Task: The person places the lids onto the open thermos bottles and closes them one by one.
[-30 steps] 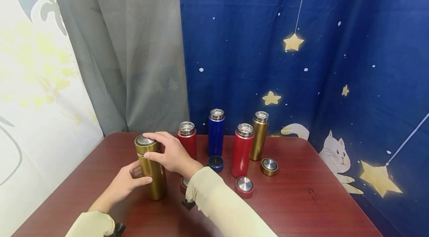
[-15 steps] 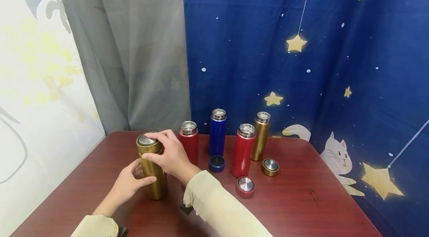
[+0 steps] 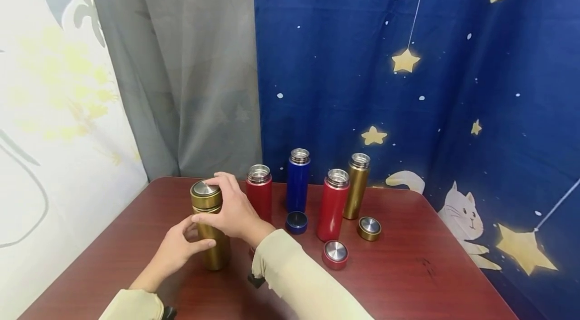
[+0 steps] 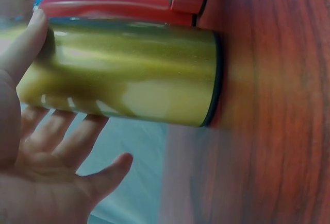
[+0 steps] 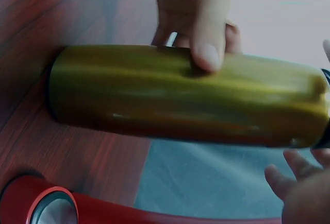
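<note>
A gold thermos flask [image 3: 214, 247] stands upright on the table at the left, its gold lid [image 3: 206, 202] with a steel disc on top. A bright ring shows between lid and body. My left hand [image 3: 174, 247] grips the body, thumb in front; in the left wrist view the little finger stands away from the flask [image 4: 139, 74]. My right hand [image 3: 235, 209] is at the lid, fingers over its top and right side, thumb across the upper body. Most of its contact is hidden; the right wrist view shows only some fingertips beside the flask [image 5: 196, 98].
Behind and right stand lidless flasks: red [image 3: 260, 194], blue [image 3: 297, 186], another red [image 3: 333, 209] and slim gold [image 3: 356, 191]. Loose caps lie before them: blue [image 3: 296, 223], red [image 3: 335, 255], gold [image 3: 369, 229]. Another red cap [image 3: 251, 253] is mostly behind the right forearm.
My right thumb has slid down from the lid's lower edge onto the upper body, uncovering more of the ring. The left hand keeps its grip. The whole view has shifted slightly.
</note>
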`<state>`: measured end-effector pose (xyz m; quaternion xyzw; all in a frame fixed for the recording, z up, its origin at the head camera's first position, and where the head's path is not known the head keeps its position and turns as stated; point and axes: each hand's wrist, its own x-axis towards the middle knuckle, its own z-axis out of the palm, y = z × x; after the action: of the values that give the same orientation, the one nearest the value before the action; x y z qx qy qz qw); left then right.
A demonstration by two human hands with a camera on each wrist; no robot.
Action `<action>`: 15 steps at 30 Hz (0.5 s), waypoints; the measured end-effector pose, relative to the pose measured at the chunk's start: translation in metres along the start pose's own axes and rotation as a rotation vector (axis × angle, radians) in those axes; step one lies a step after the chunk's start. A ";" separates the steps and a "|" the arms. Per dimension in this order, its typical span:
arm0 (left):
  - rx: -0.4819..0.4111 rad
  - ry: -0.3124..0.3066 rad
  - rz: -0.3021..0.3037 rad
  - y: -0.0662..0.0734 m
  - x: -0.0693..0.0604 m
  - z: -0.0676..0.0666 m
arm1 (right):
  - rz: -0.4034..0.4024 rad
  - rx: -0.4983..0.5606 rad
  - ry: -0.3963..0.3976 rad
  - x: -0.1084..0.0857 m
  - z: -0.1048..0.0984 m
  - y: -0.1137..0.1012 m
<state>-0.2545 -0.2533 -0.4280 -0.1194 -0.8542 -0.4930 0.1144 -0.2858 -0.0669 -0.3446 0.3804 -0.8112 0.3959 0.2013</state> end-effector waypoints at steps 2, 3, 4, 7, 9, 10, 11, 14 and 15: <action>-0.020 -0.033 0.020 -0.002 0.002 -0.001 | -0.008 0.063 -0.069 0.000 -0.006 0.004; -0.037 -0.050 0.031 -0.003 0.003 -0.002 | -0.009 0.096 -0.100 0.001 -0.009 0.006; -0.056 -0.067 0.038 -0.004 0.003 -0.003 | -0.012 0.127 -0.131 0.001 -0.011 0.008; -0.100 -0.116 0.071 -0.008 0.006 -0.005 | -0.043 0.155 -0.205 0.003 -0.018 0.012; -0.128 -0.144 0.083 -0.010 0.008 -0.006 | -0.069 0.154 -0.233 0.005 -0.022 0.014; -0.135 -0.157 0.086 -0.011 0.008 -0.007 | -0.086 0.145 -0.240 0.006 -0.022 0.015; -0.140 -0.169 0.090 -0.011 0.009 -0.008 | -0.101 0.137 -0.242 0.007 -0.023 0.015; -0.142 -0.197 0.087 -0.011 0.010 -0.010 | -0.143 0.121 -0.234 0.008 -0.024 0.016; -0.141 -0.202 0.082 -0.010 0.010 -0.010 | -0.153 0.116 -0.228 0.009 -0.024 0.016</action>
<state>-0.2663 -0.2666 -0.4283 -0.2109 -0.8190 -0.5322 0.0393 -0.3031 -0.0456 -0.3327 0.4945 -0.7732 0.3799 0.1153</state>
